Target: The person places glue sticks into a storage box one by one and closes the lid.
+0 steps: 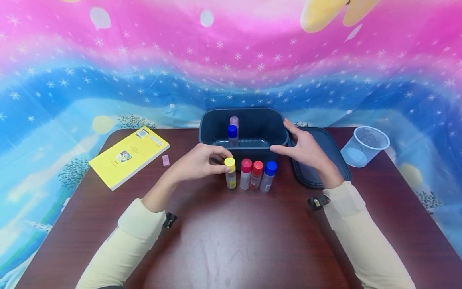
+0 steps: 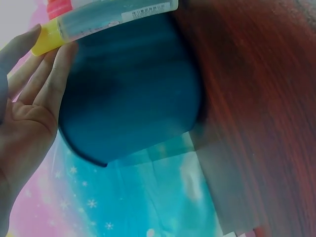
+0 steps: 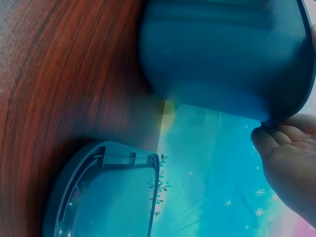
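My left hand pinches the yellow cap of a slim clear bottle between thumb and fingers, in front of the dark bin. In the left wrist view this bottle shows a barcode label. My right hand spreads along the bin's right front corner, thumb at the front rim and fingers at the side rim. Upright beside the held bottle stand a dark-red-capped bottle, a red-capped bottle and a blue-capped bottle. Inside the bin are a blue-capped bottle and a pink-capped bottle.
A dark lid lies on the table right of the bin, with a white mesh cup beyond it. At the left lies a yellow book, and a small pink piece is beside it. A patterned cloth hangs behind the table.
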The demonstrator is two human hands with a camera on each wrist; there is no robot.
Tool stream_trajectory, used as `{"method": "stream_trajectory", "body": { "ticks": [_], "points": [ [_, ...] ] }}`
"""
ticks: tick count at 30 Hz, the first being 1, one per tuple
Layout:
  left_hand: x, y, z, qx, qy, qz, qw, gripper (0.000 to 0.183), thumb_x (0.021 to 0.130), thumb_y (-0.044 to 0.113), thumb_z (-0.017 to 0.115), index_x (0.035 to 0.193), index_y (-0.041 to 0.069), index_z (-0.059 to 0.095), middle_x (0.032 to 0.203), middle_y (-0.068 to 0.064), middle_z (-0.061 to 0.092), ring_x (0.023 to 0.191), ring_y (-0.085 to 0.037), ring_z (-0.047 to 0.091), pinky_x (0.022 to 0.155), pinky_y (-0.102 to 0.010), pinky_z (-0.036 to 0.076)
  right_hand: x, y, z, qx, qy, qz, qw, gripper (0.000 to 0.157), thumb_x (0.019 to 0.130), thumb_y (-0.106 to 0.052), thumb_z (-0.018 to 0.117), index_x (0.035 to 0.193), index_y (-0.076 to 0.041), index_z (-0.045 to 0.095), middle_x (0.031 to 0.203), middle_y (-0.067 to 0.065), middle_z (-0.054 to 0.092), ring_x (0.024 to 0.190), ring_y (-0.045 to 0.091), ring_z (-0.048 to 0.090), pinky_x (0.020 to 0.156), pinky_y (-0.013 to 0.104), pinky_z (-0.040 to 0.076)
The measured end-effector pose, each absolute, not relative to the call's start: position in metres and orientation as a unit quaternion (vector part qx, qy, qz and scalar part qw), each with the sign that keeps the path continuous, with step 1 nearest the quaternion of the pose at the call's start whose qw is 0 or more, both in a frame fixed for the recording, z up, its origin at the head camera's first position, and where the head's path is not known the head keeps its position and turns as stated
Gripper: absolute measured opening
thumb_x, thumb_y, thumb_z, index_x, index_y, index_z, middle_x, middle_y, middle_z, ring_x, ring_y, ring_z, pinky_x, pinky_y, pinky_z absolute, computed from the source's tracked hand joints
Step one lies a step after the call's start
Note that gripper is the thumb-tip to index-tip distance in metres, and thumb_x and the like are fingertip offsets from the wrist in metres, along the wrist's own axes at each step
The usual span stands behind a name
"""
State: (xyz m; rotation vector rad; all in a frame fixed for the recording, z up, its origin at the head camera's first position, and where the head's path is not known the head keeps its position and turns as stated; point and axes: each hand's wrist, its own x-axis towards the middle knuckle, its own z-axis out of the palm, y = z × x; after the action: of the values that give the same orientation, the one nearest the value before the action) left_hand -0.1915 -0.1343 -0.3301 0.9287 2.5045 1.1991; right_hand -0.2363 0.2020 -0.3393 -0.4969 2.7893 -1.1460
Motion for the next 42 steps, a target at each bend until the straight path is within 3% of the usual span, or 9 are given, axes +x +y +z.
{"method": "stream_trajectory", "body": {
  "ticks": [28, 34, 42],
  "points": [
    [-0.199, -0.169, -0.310, 0.240, 0.789, 0.565, 0.004, 0.028, 0.090, 0.013, 0.078, 0.115, 0.004, 0.069, 0.105, -0.010, 0.069, 0.095, -0.027, 0.067, 0.081, -0.033, 0.059, -0.236, 0.202, -0.340, -0.165, 0.914, -0.369, 0.046, 0.099, 0.090, -0.051, 0.073, 0.162, -0.010, 0.019, 0.169, 0.005, 0.015, 0.150, 0.040, 0.025, 0.116, 0.059, 0.028],
    [-0.205, -0.174, -0.312, 0.222, 0.720, 0.657, 0.009, 0.022, 0.088, 0.000, 0.074, 0.109, 0.000, 0.068, 0.100, -0.011, 0.070, 0.091, -0.025, 0.067, 0.079, -0.032, 0.060, -0.237, 0.202, -0.340, -0.167, 0.914, -0.367, 0.045, 0.099, 0.090, -0.051, 0.073, 0.162, -0.009, 0.019, 0.169, 0.005, 0.015, 0.150, 0.039, 0.025, 0.116, 0.059, 0.028],
    [-0.211, -0.173, -0.315, 0.208, 0.584, 0.785, 0.008, 0.025, 0.088, -0.015, 0.061, 0.101, 0.005, 0.069, 0.095, -0.009, 0.070, 0.082, -0.018, 0.070, 0.080, -0.036, 0.061, -0.238, 0.202, -0.340, -0.166, 0.912, -0.372, 0.044, 0.099, 0.090, -0.051, 0.074, 0.162, -0.009, 0.019, 0.169, 0.006, 0.015, 0.150, 0.039, 0.024, 0.116, 0.058, 0.028]
  ]
}}
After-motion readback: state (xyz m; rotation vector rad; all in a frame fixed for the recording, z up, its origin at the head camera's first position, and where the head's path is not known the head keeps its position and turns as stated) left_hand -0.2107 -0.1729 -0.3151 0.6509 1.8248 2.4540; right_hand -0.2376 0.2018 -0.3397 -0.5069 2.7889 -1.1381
